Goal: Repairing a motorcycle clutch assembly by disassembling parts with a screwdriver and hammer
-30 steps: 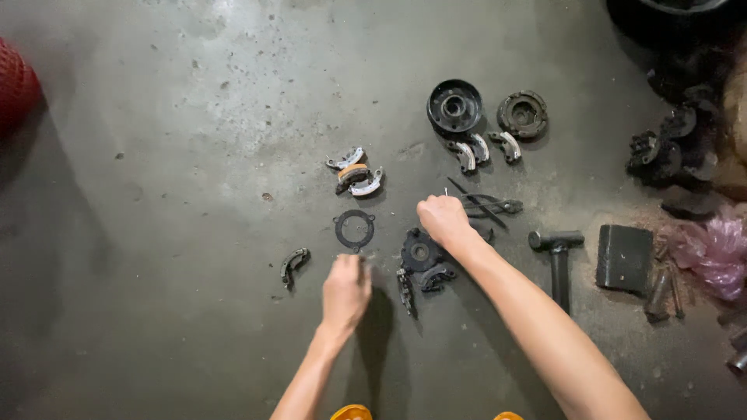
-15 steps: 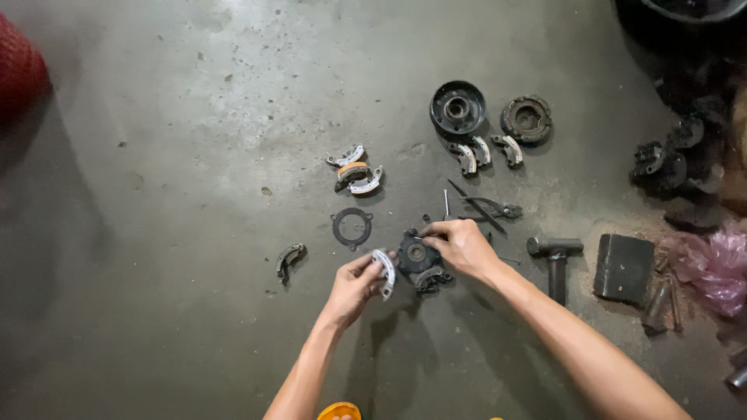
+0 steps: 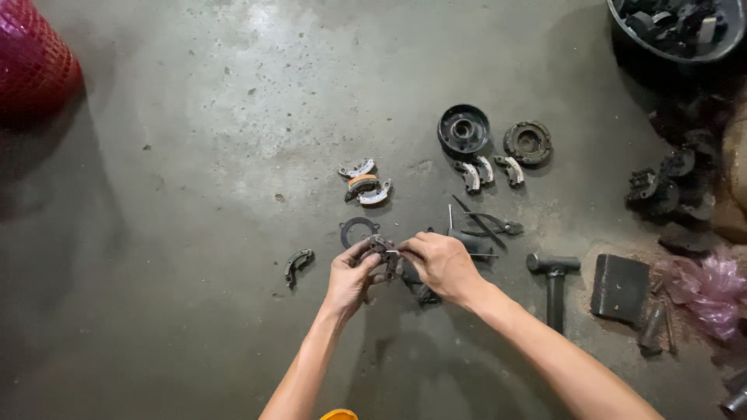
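My left hand (image 3: 352, 274) and right hand (image 3: 442, 264) meet over a grey concrete floor (image 3: 194, 155), both gripping one small curved metal shoe (image 3: 383, 247) between fingertips; it looks like a brake or clutch part, though it is too small to be sure. Just above it lies a thin black ring (image 3: 359, 230). Further above the ring sit three more curved shoes (image 3: 364, 180). Right of the ring lie pliers (image 3: 486, 225), then a hammer (image 3: 554, 284).
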